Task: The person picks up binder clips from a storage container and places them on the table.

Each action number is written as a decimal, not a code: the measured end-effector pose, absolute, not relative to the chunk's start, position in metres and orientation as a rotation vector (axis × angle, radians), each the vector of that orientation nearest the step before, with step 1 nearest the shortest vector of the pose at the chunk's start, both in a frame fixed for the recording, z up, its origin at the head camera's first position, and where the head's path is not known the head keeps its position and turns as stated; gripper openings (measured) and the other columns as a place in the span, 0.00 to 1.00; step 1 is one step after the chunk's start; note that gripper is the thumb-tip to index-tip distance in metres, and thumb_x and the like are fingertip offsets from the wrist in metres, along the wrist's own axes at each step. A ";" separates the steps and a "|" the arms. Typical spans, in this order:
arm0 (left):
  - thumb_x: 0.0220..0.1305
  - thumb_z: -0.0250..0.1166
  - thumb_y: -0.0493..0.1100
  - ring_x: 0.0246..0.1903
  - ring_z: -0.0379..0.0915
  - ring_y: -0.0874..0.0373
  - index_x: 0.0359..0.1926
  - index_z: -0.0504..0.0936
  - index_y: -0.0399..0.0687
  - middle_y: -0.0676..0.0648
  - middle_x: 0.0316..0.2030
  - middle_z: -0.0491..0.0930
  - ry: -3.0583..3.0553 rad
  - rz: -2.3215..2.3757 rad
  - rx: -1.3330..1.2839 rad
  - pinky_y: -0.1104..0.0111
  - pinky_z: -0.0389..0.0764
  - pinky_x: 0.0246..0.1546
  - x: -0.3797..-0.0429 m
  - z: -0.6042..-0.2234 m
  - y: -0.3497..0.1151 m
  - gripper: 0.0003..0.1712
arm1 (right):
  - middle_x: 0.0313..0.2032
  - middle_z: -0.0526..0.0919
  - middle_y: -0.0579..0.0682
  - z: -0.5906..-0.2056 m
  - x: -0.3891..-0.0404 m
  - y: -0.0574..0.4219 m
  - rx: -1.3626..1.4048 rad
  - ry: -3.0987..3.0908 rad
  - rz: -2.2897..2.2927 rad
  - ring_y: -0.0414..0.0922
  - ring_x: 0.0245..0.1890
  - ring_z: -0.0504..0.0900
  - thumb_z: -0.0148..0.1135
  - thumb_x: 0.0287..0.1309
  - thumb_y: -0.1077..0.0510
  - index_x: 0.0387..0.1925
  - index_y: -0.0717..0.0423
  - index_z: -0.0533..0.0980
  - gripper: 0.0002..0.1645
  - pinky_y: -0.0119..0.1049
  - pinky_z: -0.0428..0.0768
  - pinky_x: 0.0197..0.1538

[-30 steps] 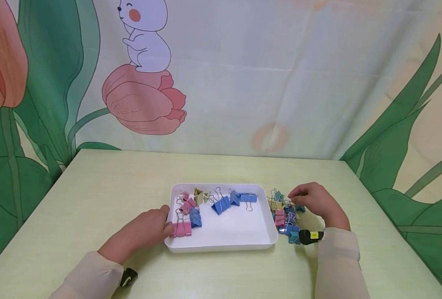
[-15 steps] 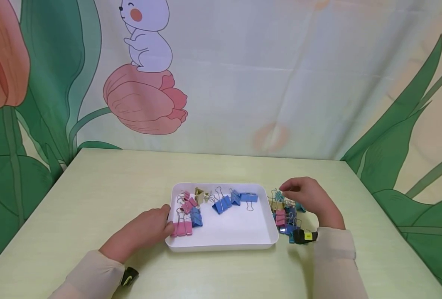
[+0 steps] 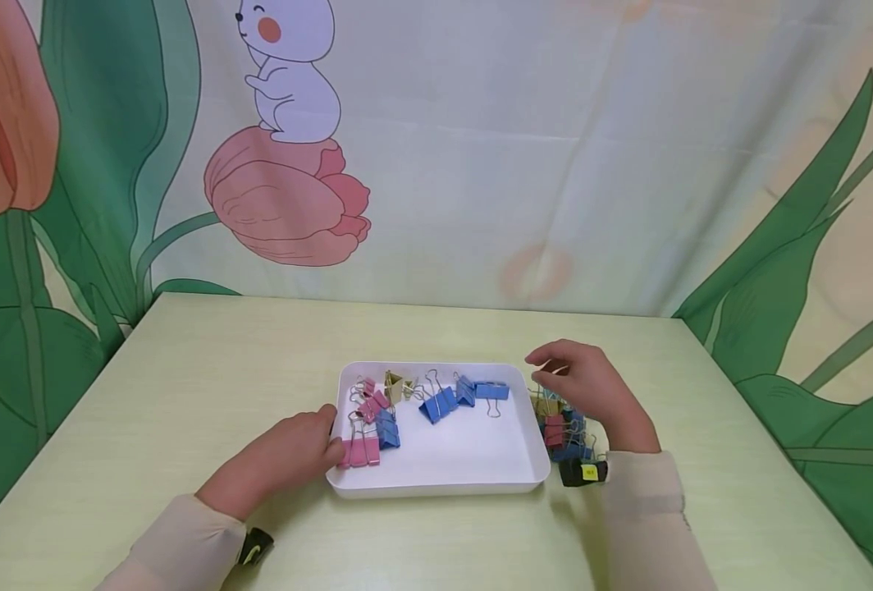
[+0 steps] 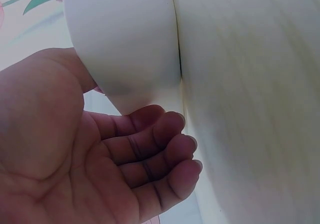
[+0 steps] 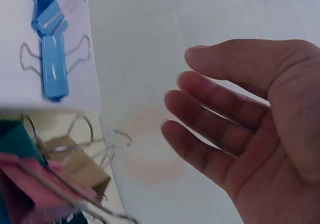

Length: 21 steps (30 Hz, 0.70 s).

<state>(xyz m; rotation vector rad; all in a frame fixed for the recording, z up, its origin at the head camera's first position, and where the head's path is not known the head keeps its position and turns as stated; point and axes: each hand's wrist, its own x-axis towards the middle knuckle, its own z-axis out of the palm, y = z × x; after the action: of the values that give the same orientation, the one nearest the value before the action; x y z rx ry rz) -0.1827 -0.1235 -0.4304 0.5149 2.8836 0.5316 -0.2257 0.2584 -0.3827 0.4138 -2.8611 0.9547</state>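
My left hand (image 3: 285, 447) grips the white tray (image 3: 451, 480) at its left end. In the left wrist view the thumb goes over the tray wall (image 4: 125, 44) and the curled fingers (image 4: 175, 149) lie against its outside. Pink, gold and blue binder clips lie in the tray, among them a blue binder clip (image 3: 438, 405) and a pink binder clip (image 3: 360, 451). My right hand (image 3: 587, 390) hovers over the heap of binder clips right of the tray, covering part of it. Nothing sits between its loosely bent fingers (image 5: 200, 109) and thumb.
Beside the tray's right wall, the heap includes a pink binder clip (image 3: 555, 431), a tan binder clip (image 5: 80, 166) and a teal binder clip (image 5: 17, 139), wire handles tangled. A printed curtain (image 3: 436, 164) hangs behind the pale table (image 3: 259, 345).
My right hand has moved left over the heap, toward the tray's back right corner, and its thumb and fingers have spread. My left hand and the tray have stayed put.
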 end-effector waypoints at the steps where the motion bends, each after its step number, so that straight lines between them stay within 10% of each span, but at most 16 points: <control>1: 0.61 0.53 0.45 0.26 0.67 0.55 0.47 0.70 0.31 0.46 0.25 0.71 2.888 0.532 0.519 0.63 0.69 0.31 -0.183 -0.431 -0.124 0.20 | 0.49 0.82 0.51 -0.383 -0.226 0.254 0.433 -2.840 0.956 0.48 0.45 0.82 0.62 0.60 0.58 0.48 0.49 0.81 0.13 0.45 0.81 0.48; 21: 0.61 0.54 0.45 0.26 0.67 0.54 0.46 0.69 0.32 0.46 0.26 0.71 2.876 0.531 0.507 0.63 0.69 0.30 -0.181 -0.427 -0.122 0.20 | 0.47 0.81 0.44 -0.396 -0.223 0.195 0.718 -2.662 1.141 0.40 0.44 0.83 0.64 0.59 0.59 0.49 0.45 0.80 0.15 0.35 0.81 0.49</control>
<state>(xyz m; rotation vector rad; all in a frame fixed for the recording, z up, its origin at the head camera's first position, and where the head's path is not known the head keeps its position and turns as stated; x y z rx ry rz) -0.1807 -0.1218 -0.4269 0.5071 2.8756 0.5306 -0.2231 0.1953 -0.3964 0.7184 -2.6621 1.1412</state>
